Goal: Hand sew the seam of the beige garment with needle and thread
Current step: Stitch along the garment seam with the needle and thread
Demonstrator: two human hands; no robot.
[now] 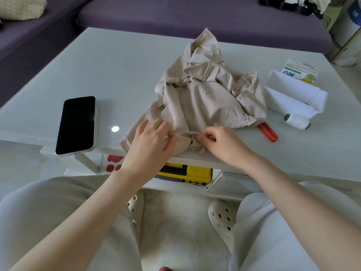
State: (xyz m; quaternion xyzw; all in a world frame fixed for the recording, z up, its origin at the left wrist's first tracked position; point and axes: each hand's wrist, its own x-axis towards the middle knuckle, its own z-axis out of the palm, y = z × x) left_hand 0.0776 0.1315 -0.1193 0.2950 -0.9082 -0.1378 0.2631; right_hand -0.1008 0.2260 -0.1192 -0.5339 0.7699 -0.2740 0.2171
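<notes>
A crumpled beige garment [207, 94] lies on the white table [117, 71], its near hem hanging over the front edge. My left hand [154, 141] pinches a raised fold of the seam [185, 133] at the garment's near edge. My right hand [220, 142] sits just right of that fold and pinches a thin needle [205, 135] that points left into the seam. The thread itself is too fine to make out.
A black phone [77, 124] lies at the left of the table. A white thread spool [297, 122], red scissor handles [268, 133], folded white cloth [293, 94] and a juice carton [300, 72] are at the right. A yellow box [195, 173] sits on the shelf below. A purple sofa [195, 14] stands behind.
</notes>
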